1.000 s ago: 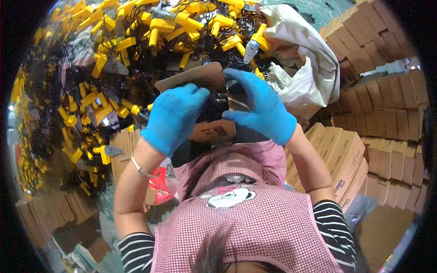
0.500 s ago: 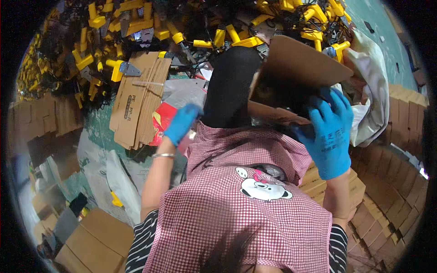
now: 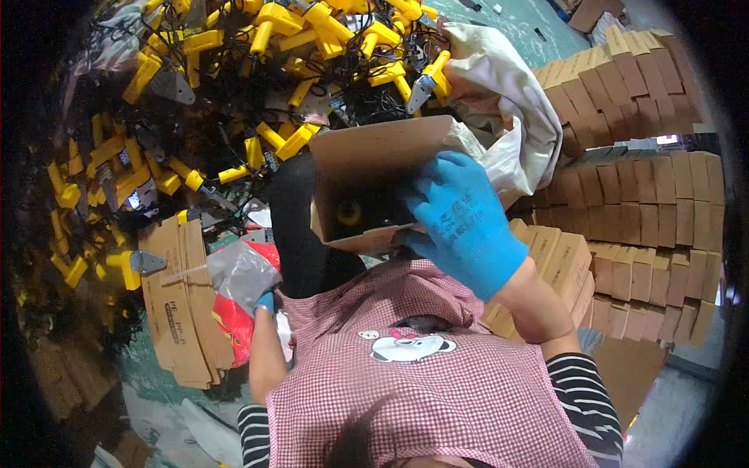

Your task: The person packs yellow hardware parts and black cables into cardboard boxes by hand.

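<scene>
An open cardboard box (image 3: 382, 148) sits by my dark-trousered leg (image 3: 292, 226), its flap raised at the far side. Inside it is dark, with a round yellow part (image 3: 349, 212) showing. My right hand (image 3: 460, 222), in a blue glove, grips the box's right side, fingers bent over into the opening and thumb low at the near edge. Over on the left, my left hand (image 3: 265, 301), also gloved, is at a clear plastic bag (image 3: 243, 273) with red plastic packaging (image 3: 234, 324) beneath. The bag hides most of its fingers.
A large heap of yellow-handled tools (image 3: 296, 39) with black cords covers the far left. Flattened cartons (image 3: 175, 304) lie left of the bag. A white sack (image 3: 499, 86) stands beyond the box. Small cartons (image 3: 640, 187) are stacked in rows at right, more cartons (image 3: 550, 265) nearer.
My view has turned to the right, so the scene sits farther left. My left hand has gone from beside my leg down to the plastic bag. My right hand stays at the box.
</scene>
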Demonstrator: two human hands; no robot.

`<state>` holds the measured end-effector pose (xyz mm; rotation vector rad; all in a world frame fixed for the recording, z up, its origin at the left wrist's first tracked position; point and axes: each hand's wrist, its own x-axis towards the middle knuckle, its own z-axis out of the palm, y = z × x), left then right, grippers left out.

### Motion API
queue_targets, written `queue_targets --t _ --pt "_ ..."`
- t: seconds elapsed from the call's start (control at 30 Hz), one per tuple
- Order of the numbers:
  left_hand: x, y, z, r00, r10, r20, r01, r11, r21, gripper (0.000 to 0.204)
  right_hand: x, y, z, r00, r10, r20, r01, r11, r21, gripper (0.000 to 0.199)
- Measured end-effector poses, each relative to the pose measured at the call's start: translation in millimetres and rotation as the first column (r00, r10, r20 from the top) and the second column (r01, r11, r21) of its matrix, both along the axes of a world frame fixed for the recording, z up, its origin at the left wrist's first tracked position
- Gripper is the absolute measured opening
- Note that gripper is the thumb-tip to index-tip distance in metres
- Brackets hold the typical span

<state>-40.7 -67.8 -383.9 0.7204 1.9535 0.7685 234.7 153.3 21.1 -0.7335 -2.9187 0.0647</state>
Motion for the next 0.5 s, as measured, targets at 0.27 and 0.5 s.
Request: queue_targets --t 0.27,0.5 --pt "-6.2 -57.8 213.3 0.915 0.27 0.301 -0.341 0.914 0.218 0.041 9.7 13.2 -6.5 0.999 -0.025 0.028 0.025 0.999 0.024 0.03" --pt "68.0 97.3 406.6 0.79 0.091 -0.606 0.534 0.384 0.754 0.039 33.4 4.3 -13.8 0.994 -0.027 -0.101 0.024 0.999 -0.03 0.028"
